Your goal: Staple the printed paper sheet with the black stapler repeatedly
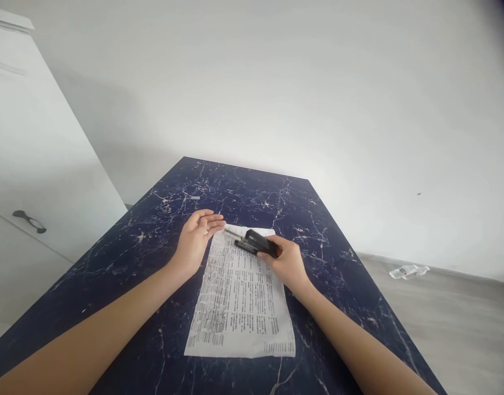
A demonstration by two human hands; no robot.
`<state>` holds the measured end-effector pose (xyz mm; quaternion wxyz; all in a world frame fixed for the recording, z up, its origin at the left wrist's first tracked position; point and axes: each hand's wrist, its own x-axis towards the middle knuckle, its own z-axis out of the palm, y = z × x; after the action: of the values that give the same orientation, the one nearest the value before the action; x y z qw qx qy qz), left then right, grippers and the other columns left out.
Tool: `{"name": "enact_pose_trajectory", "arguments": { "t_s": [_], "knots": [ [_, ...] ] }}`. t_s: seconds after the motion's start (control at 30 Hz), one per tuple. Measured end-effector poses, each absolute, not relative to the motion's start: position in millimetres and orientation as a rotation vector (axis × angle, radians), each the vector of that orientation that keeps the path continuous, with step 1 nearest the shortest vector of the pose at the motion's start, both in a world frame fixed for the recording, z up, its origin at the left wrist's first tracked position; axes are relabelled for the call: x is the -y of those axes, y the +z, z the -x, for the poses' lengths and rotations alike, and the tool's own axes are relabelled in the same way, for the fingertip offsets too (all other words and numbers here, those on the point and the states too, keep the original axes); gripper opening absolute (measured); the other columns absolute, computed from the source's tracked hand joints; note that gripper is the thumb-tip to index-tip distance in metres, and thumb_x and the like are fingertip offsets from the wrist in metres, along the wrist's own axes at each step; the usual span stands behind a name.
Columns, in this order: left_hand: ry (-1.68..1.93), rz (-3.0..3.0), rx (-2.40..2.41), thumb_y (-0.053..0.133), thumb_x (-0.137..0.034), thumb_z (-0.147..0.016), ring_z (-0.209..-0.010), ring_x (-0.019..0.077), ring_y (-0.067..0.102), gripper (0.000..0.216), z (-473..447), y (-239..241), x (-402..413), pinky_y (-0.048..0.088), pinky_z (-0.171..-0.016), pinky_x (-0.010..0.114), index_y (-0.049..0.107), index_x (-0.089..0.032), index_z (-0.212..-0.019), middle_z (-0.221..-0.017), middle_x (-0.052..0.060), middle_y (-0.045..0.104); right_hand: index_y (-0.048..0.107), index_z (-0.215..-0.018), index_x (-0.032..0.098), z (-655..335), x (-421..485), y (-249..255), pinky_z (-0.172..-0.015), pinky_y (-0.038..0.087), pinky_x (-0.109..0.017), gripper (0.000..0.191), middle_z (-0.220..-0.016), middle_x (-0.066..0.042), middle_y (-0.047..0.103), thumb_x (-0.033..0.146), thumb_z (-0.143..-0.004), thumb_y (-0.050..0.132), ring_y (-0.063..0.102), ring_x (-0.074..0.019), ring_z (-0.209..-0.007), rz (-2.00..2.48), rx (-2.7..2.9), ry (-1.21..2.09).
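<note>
While the black stapler [258,243] is grasped by the right hand [288,266] over the far edge of the printed sheet [240,299], the left hand [196,238] is held open and empty beside the far left corner. The sheet is laid flat on the marbled table [338,263]; no staple is seen, so fastening is judged not yet done.

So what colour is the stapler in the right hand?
The stapler is black, clearest in the head view.

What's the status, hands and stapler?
Right hand gripping black stapler over top edge of printed sheet. Left hand open, empty, at its top-left corner. Small pale strip farther back on table, out of the way.
</note>
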<state>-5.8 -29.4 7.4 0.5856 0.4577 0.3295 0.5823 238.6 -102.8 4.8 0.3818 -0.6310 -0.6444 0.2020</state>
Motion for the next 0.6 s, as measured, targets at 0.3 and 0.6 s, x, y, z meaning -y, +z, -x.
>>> {"name": "enact_pose_trajectory", "arguments": {
  "t_s": [0.3,0.6],
  "knots": [
    [1.166,-1.392,-0.383,0.045,-0.038,-0.11,-0.139,0.0279,0.057,0.027,-8,30,71,0.039,-0.123,0.054,0.056,-0.025,-0.131,-0.143,0.011,0.064,0.07,-0.118,0.024,-215,118,18,-0.09,0.06,-0.049,0.032,-0.113,-0.012,0.071,0.035,-0.09,0.079,0.068,-0.0296,-0.104,1.075,1.906,0.008],
    [1.061,-1.813,-0.25,0.029,-0.024,-0.112,-0.15,0.0242,0.044,0.041,-18,24,105,0.037,-0.126,0.052,0.048,-0.038,-0.145,-0.159,0.002,0.049,0.068,-0.11,0.026,-179,134,11,-0.075,0.067,-0.037,0.027,-0.1,-0.005,0.072,0.006,-0.092,0.065,0.073,-0.0213,-0.088,0.803,1.886,0.02]
  ]
}}
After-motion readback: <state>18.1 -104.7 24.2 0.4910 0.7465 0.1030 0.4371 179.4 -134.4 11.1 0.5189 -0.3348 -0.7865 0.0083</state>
